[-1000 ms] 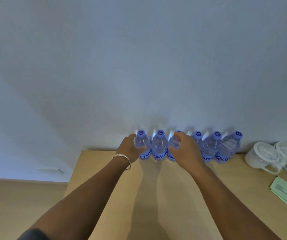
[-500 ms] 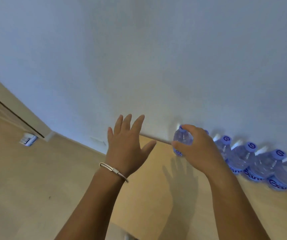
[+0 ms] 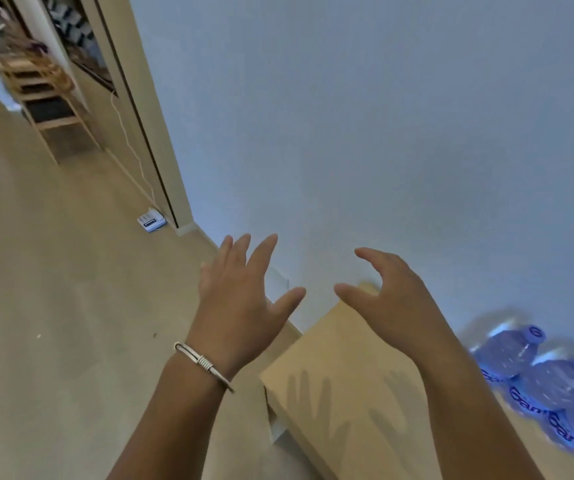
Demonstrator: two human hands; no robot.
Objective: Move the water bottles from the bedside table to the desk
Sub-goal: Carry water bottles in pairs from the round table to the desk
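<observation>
Both empty, fingers spread: left hand [image 3: 240,306] and right hand [image 3: 393,299] above the desk's [image 3: 341,375] left end, water bottles [image 3: 538,382] lined up far right along the wall [image 3: 382,133], likely for tidiness.

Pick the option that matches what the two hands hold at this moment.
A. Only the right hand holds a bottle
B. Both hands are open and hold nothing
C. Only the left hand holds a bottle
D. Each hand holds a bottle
B: the left hand and the right hand both have spread fingers with nothing in them, while the water bottles stand on the wooden top by the wall.
</observation>
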